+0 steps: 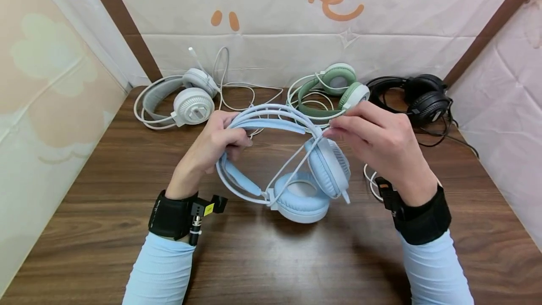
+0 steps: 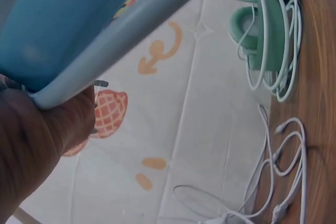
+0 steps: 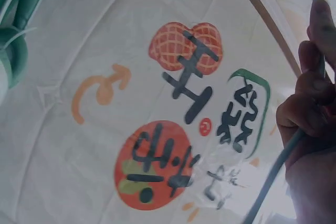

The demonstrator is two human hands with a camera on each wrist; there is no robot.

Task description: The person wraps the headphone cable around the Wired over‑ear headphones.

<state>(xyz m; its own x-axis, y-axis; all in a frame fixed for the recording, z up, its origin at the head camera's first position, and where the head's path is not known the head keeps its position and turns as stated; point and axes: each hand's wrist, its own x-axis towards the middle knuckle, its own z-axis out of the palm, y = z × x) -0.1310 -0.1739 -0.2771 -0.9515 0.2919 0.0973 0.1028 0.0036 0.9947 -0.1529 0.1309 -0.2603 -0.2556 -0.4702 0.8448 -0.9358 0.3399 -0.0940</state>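
Light blue over-ear headphones are held up over the wooden table, their two padded ear cups toward the right. My left hand grips the headband at its left side, fingers curled round it. In the left wrist view the thumb side of that hand presses against the band. My right hand, beside the upper ear cup, pinches the headphones' thin cable, which passes through its fingers in the right wrist view. Pale strands of cable stretch between the two ends of the headband.
Behind, white headphones with a loose white cable lie at left. Green headphones with coiled cable lie at back centre, black headphones at back right. Printed cloth walls enclose the table. A white cable loop shows near my right wrist.
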